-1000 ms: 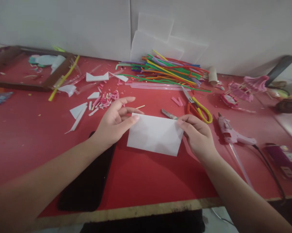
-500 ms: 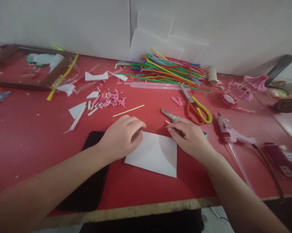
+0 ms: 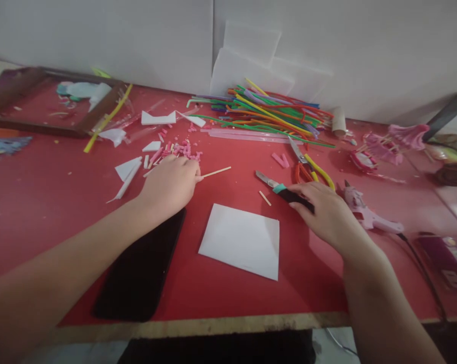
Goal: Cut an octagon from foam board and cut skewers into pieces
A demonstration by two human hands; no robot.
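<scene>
My left hand [image 3: 172,183] is closed on the near end of a thin wooden stick [image 3: 217,172], fingertips pinching it close to the red table. My right hand [image 3: 323,210] has its thumb and fingers around the black handle of a utility knife [image 3: 294,196], whose blade points up and left. Just left of the knife lies a short piece of stick [image 3: 265,197]. Between my hands, nearer me, rests a white square of foam or card [image 3: 241,242]. A black phone [image 3: 142,270] lies flat under my left forearm.
Scissors [image 3: 304,164] lie beyond my right hand, and a pink glue gun [image 3: 368,212] with a cord is to its right. Pink and white scraps [image 3: 182,149] lie past my left hand. Pipe cleaners [image 3: 266,111] are piled by the wall; a brown frame [image 3: 34,126] stands far left.
My left hand has moved left and away from me to the wooden stick and taken its end. My right hand has let go of the short stick piece and moved right onto the knife.
</scene>
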